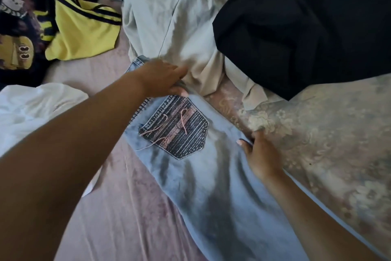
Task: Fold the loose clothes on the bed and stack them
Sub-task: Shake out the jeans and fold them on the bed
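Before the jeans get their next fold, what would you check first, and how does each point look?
1. Left hand has the waistband of the jeans: ok, thumb and fingers close on it.
2. Right hand holds the jeans' right edge: ok, fingers curl over it.
3. Jeans lie flat: not ok, creases run below the pocket.
4. Waistband free of other clothes: not ok, the pale garment lies against it.
5. Room on the bed for the fold: ok, bare sheet to the left.
6. Legs aligned: cannot tell, the lower part runs out of frame.
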A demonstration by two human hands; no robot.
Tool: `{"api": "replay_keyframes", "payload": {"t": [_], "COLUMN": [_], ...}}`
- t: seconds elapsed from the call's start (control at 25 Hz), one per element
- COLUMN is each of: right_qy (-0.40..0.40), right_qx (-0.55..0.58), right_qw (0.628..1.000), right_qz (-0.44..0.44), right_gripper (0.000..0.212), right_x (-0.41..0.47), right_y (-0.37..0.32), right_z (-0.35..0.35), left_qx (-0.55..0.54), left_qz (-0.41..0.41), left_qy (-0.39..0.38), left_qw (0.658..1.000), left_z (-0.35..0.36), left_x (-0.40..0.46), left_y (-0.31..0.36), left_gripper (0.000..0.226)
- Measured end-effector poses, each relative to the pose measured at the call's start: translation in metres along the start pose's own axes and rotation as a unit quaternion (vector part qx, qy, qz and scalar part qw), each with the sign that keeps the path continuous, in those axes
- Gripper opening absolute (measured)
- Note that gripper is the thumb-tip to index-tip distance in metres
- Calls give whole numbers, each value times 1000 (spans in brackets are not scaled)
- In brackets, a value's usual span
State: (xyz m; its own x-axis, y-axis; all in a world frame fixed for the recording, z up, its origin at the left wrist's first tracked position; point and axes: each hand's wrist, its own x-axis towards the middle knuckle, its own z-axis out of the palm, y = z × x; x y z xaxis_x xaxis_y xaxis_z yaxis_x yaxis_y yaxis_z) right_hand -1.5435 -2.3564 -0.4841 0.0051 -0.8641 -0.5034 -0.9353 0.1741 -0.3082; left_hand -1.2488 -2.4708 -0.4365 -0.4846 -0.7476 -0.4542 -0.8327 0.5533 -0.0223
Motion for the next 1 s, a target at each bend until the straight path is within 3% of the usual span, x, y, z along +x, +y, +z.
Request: {"api": "replay_keyframes", "payload": {"t": [0.12, 0.2, 0.32, 0.4, 0.44, 0.52, 0.6, 0.72, 0.84, 1.0], "right_qy": [40, 102, 146, 149, 176, 227, 187, 93, 35, -2], "right_qx": [6, 18, -52, -84, -85, -93, -95, -182, -233, -224], "right_qw": [998, 992, 987, 985, 981, 961, 949, 941, 946, 955], "right_qz": [-48, -72, -36, 20, 2, -124, -236, -269, -223, -195], "right_gripper": [28, 24, 23, 35, 44, 54, 62, 72, 68, 63], "right_x": [-10, -19, -16, -18, -24, -55, -107, -175, -191, -193], "right_y": [3, 2, 2, -5, -12, -29, -40, -20, -2, -9], "right_z": [-4, -1, 2, 1, 4, 20, 52, 102, 125, 116], "left_qx": [9, 71, 188, 185, 136, -10, -53, -3, -45, -70], "left_qz": [1, 4, -24, -123, -168, -193, -152, -15, -85, -183], "left_qy": [-151, -169, -70, -6, 40, 174, 252, 159, 55, 8], "left_qw": [989, 983, 979, 975, 976, 966, 954, 987, 994, 981], "left_z": [-19, -34, -35, -20, -12, 13, 41, 89, 112, 113], "left_x": [-17, -18, -4, -2, -10, -43, -88, -126, -117, -103], "left_y": [-11, -13, 2, 36, 52, 73, 88, 106, 117, 125], "left_gripper": [95, 90, 69, 61, 64, 60, 56, 59, 65, 70]}}
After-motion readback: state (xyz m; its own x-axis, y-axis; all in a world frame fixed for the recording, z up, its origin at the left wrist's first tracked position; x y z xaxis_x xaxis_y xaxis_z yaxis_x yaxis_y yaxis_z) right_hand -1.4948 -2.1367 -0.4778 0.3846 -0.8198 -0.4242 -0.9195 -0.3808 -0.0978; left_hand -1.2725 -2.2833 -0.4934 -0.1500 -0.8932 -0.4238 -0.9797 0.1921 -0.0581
